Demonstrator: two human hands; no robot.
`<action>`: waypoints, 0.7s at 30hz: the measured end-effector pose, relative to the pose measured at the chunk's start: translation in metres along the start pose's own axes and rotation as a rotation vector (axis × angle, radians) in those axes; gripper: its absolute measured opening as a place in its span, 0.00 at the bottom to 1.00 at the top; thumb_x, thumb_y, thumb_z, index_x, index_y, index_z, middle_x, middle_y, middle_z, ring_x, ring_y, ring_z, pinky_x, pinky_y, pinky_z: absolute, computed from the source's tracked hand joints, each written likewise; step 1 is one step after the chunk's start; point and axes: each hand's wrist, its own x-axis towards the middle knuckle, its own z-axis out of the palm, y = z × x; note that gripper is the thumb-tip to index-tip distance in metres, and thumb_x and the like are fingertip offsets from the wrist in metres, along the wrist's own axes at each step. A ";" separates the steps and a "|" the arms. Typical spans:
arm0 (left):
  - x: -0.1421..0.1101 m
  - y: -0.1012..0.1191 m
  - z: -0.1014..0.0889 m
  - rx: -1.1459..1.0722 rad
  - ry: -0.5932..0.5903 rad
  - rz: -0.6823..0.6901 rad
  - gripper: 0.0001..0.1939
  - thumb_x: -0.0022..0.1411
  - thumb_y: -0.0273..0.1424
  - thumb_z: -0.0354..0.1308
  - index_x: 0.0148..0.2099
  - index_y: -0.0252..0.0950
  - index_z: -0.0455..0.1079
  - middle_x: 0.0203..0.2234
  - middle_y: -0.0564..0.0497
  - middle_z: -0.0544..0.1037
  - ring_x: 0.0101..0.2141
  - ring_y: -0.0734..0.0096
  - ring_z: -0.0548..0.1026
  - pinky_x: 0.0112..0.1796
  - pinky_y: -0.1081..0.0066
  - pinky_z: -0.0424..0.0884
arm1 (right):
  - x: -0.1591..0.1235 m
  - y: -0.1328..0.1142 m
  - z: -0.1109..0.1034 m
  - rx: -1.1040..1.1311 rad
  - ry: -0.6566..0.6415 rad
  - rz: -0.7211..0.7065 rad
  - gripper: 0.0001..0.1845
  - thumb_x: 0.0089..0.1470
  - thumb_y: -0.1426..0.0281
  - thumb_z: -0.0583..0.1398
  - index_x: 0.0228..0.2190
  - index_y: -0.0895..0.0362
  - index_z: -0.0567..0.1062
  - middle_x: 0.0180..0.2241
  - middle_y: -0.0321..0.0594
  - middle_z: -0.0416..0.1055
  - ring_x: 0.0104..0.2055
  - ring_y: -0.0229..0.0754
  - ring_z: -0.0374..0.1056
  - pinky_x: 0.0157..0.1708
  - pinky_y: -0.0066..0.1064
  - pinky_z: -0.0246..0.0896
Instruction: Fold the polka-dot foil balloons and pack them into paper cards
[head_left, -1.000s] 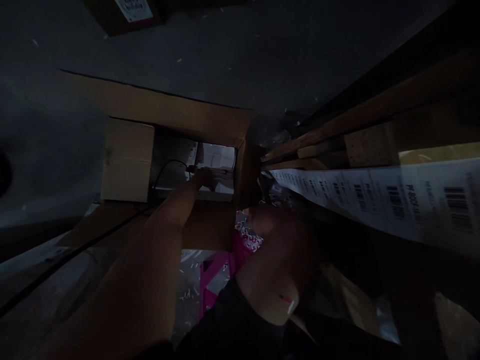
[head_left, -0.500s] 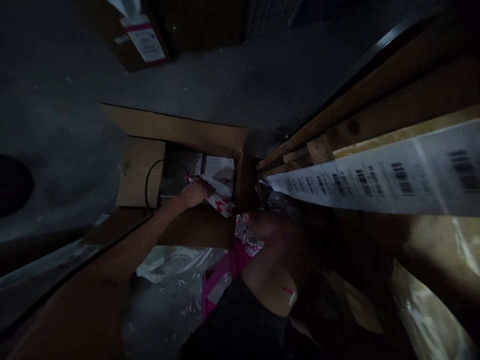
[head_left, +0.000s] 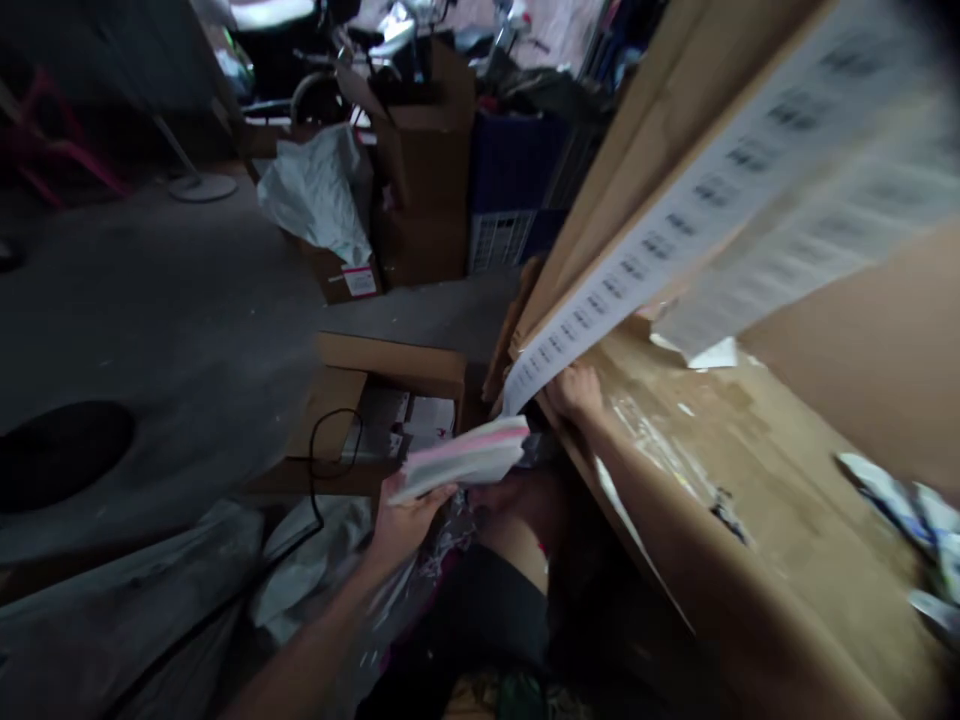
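Note:
My left hand (head_left: 409, 520) is closed on a stack of thin white and pink packets (head_left: 465, 462), raised in front of an open cardboard box (head_left: 397, 350). White boxes (head_left: 433, 414) and grey ones lie inside that box. My right hand (head_left: 577, 390) is curled over the edge of a cardboard-covered table (head_left: 780, 500) at the right. Close beside it hangs a long strip of barcode labels (head_left: 630, 268). Blur hides the fine detail of the fingers and the print on the packets.
A black cable (head_left: 315, 500) runs over the box. Crumpled plastic (head_left: 315, 570) lies at its near side. Farther off stand a tall open carton (head_left: 427, 190), a plastic-topped box (head_left: 319, 195), a blue crate (head_left: 514, 160) and a round stand base (head_left: 202, 187). A dark round object (head_left: 67, 455) is at left.
My left hand has come out of the box with the packets and moved nearer. My right hand has come into view at the table edge. The view has tilted up and brightened.

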 end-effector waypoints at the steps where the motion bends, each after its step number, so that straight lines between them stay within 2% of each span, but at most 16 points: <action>1: -0.011 0.012 0.017 -0.078 0.002 -0.021 0.18 0.54 0.41 0.72 0.45 0.37 0.82 0.41 0.44 0.86 0.44 0.53 0.82 0.51 0.59 0.76 | -0.003 -0.003 -0.005 0.047 0.015 -0.008 0.16 0.64 0.68 0.56 0.41 0.65 0.81 0.48 0.64 0.76 0.54 0.60 0.71 0.58 0.49 0.58; 4: -0.031 0.050 0.062 -0.418 -0.038 -0.172 0.27 0.52 0.40 0.76 0.53 0.36 0.79 0.47 0.43 0.84 0.48 0.53 0.82 0.52 0.59 0.77 | -0.032 -0.004 -0.026 0.191 0.054 -0.037 0.25 0.71 0.60 0.47 0.44 0.59 0.79 0.40 0.50 0.79 0.43 0.49 0.75 0.48 0.39 0.68; 7: -0.039 0.080 0.103 -0.635 -0.201 -0.418 0.31 0.48 0.36 0.78 0.54 0.34 0.78 0.44 0.41 0.85 0.47 0.49 0.83 0.50 0.56 0.79 | -0.101 0.020 -0.045 0.649 0.049 -0.088 0.37 0.72 0.49 0.37 0.49 0.58 0.76 0.34 0.45 0.79 0.35 0.45 0.75 0.39 0.35 0.71; 9: -0.041 0.092 0.130 -0.652 -0.337 -0.550 0.27 0.50 0.33 0.78 0.51 0.31 0.78 0.40 0.38 0.85 0.43 0.47 0.84 0.48 0.54 0.80 | -0.163 0.048 -0.053 0.984 0.027 -0.116 0.36 0.69 0.44 0.42 0.50 0.56 0.76 0.35 0.44 0.79 0.36 0.46 0.74 0.38 0.36 0.71; 11: -0.040 0.098 0.157 -0.626 -0.452 -0.624 0.24 0.53 0.30 0.76 0.50 0.28 0.77 0.39 0.36 0.85 0.40 0.47 0.84 0.47 0.52 0.80 | -0.224 0.081 -0.058 1.053 0.032 -0.103 0.31 0.67 0.45 0.50 0.50 0.54 0.77 0.37 0.42 0.79 0.39 0.48 0.73 0.41 0.37 0.71; 12: -0.039 0.100 0.170 -0.607 -0.490 -0.641 0.23 0.54 0.29 0.74 0.51 0.28 0.77 0.38 0.36 0.85 0.39 0.48 0.85 0.47 0.52 0.80 | -0.250 0.098 -0.060 0.995 0.088 -0.064 0.29 0.67 0.46 0.52 0.50 0.54 0.78 0.38 0.42 0.79 0.39 0.48 0.73 0.42 0.38 0.71; 14: -0.032 0.103 0.192 -0.573 -0.523 -0.655 0.23 0.57 0.27 0.72 0.54 0.28 0.75 0.37 0.38 0.85 0.37 0.50 0.85 0.47 0.51 0.81 | -0.286 0.127 -0.061 0.750 0.296 0.066 0.27 0.66 0.48 0.54 0.51 0.54 0.78 0.42 0.46 0.78 0.44 0.51 0.73 0.47 0.42 0.70; 16: -0.019 0.106 0.208 -0.534 -0.511 -0.657 0.23 0.59 0.26 0.70 0.56 0.28 0.74 0.37 0.39 0.85 0.36 0.51 0.85 0.46 0.49 0.81 | -0.300 0.148 -0.059 0.399 0.478 0.196 0.28 0.65 0.50 0.55 0.57 0.53 0.76 0.55 0.52 0.73 0.56 0.59 0.68 0.57 0.51 0.63; 17: -0.011 0.108 0.215 -0.513 -0.501 -0.651 0.24 0.60 0.26 0.69 0.58 0.29 0.73 0.37 0.40 0.85 0.36 0.51 0.85 0.47 0.49 0.81 | -0.299 0.155 -0.056 0.232 0.497 0.226 0.30 0.64 0.50 0.56 0.61 0.51 0.73 0.62 0.53 0.67 0.64 0.62 0.61 0.61 0.56 0.57; 19: 0.005 0.112 0.224 -0.474 -0.497 -0.640 0.24 0.62 0.26 0.67 0.60 0.30 0.71 0.39 0.40 0.85 0.38 0.52 0.85 0.47 0.49 0.81 | -0.287 0.164 -0.050 0.015 0.388 0.202 0.33 0.64 0.50 0.57 0.66 0.45 0.66 0.72 0.49 0.51 0.72 0.67 0.45 0.66 0.63 0.45; 21: 0.014 0.114 0.230 -0.437 -0.524 -0.668 0.25 0.64 0.27 0.65 0.62 0.30 0.69 0.40 0.40 0.85 0.39 0.53 0.85 0.49 0.50 0.80 | -0.275 0.169 -0.044 -0.062 0.244 0.137 0.32 0.67 0.50 0.54 0.68 0.44 0.63 0.74 0.46 0.47 0.74 0.65 0.40 0.67 0.63 0.41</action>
